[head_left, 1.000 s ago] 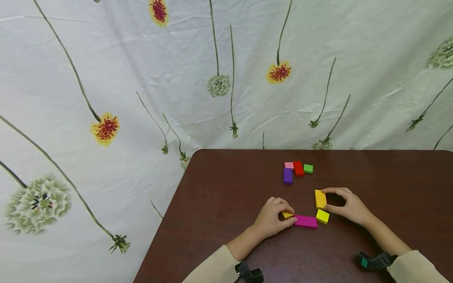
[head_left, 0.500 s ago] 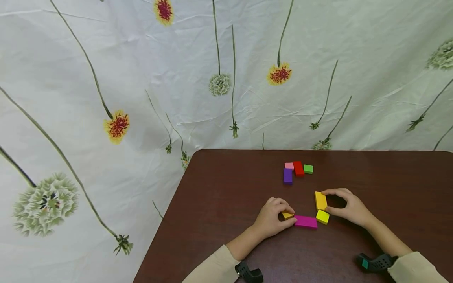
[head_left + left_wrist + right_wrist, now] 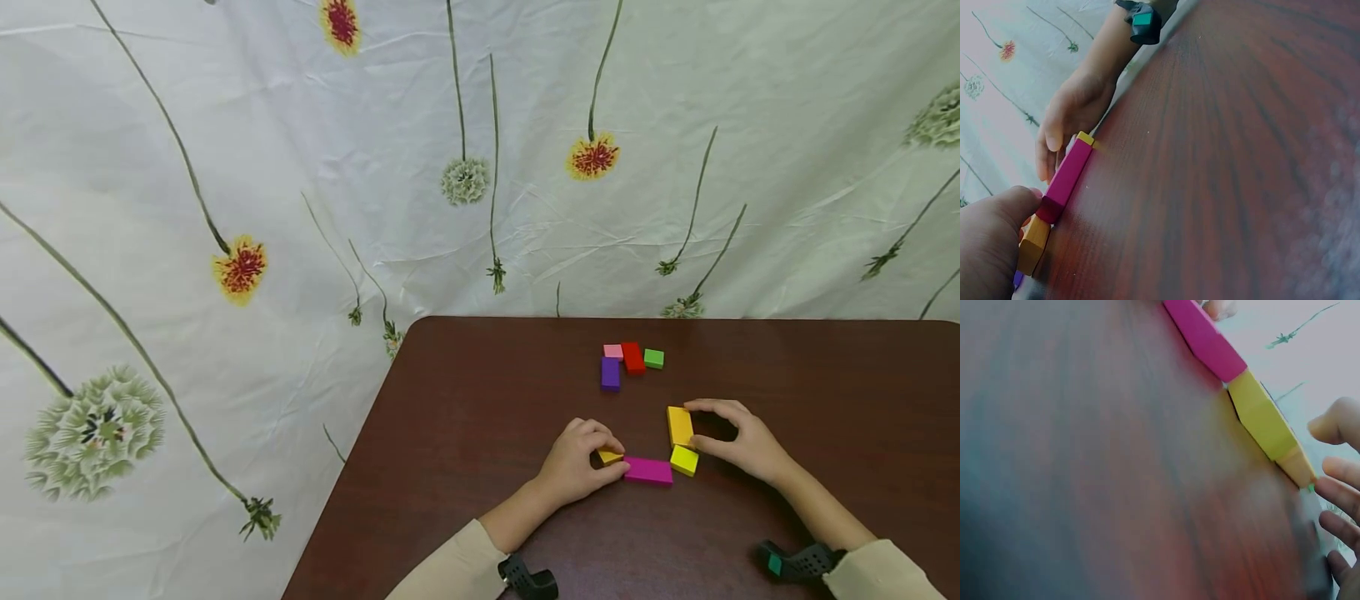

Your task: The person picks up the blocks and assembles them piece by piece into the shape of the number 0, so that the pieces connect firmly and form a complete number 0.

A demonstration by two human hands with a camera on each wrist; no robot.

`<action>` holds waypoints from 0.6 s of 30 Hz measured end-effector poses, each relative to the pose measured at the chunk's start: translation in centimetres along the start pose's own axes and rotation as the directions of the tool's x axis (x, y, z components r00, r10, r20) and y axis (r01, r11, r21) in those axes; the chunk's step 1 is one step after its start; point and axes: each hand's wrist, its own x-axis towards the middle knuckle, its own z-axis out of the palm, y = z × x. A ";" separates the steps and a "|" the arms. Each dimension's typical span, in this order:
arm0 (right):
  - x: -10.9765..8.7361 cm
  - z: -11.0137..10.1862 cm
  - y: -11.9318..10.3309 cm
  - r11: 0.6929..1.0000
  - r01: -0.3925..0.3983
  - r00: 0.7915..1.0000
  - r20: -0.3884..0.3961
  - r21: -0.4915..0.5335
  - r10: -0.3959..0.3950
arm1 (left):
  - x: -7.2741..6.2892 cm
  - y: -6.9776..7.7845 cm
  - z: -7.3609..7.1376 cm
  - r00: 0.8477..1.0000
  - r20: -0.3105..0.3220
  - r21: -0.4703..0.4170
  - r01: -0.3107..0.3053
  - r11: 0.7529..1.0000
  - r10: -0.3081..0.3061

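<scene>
In the head view my left hand (image 3: 577, 462) curls its thumb and fingers around an orange block (image 3: 611, 457), mostly hidden there but plainer in the left wrist view. Its thumb tip is at the near end of a long magenta block (image 3: 648, 471). At that block's right end sits a small yellow block (image 3: 684, 460), slightly turned. Just behind the yellow block is an amber rectangular block (image 3: 679, 425). My right hand (image 3: 742, 435) pinches this amber block, index finger at its far corner and thumb near its lower right corner.
Farther back on the dark brown table (image 3: 480, 392) lie a pink block (image 3: 612, 351), a purple block (image 3: 611, 373), a red block (image 3: 633, 357) and a green block (image 3: 654, 358). A flowered cloth (image 3: 375, 150) hangs behind the table. Each wrist wears a black band.
The amber block has slid slightly toward the person, up against the yellow block, with my right hand at it. My left hand has stayed in place.
</scene>
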 end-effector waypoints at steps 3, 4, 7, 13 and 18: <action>-0.5 0.4 -0.3 1.000 0.007 0.999 -0.050 -0.015 -0.007 | 0.0 0.0 0.0 1.000 0.000 0.001 0.002 1.000 -0.002; -0.6 0.5 -0.4 1.000 0.010 0.998 -0.069 -0.023 -0.012 | 0.0 0.0 0.0 1.000 0.000 0.002 0.002 1.000 -0.002; -1.2 1.2 -0.7 0.998 0.033 0.992 -0.123 -0.049 -0.039 | 0.0 0.0 0.1 1.000 0.003 0.002 0.005 1.000 -0.005; -2.1 2.7 -1.2 0.990 0.110 0.975 -0.181 -0.088 -0.124 | 0.1 0.0 -0.1 1.000 0.011 -0.007 0.013 1.000 -0.012; -2.3 3.2 -1.6 0.983 0.145 0.969 -0.185 -0.111 -0.164 | 0.1 0.1 -0.1 1.000 0.011 -0.009 0.015 1.000 -0.015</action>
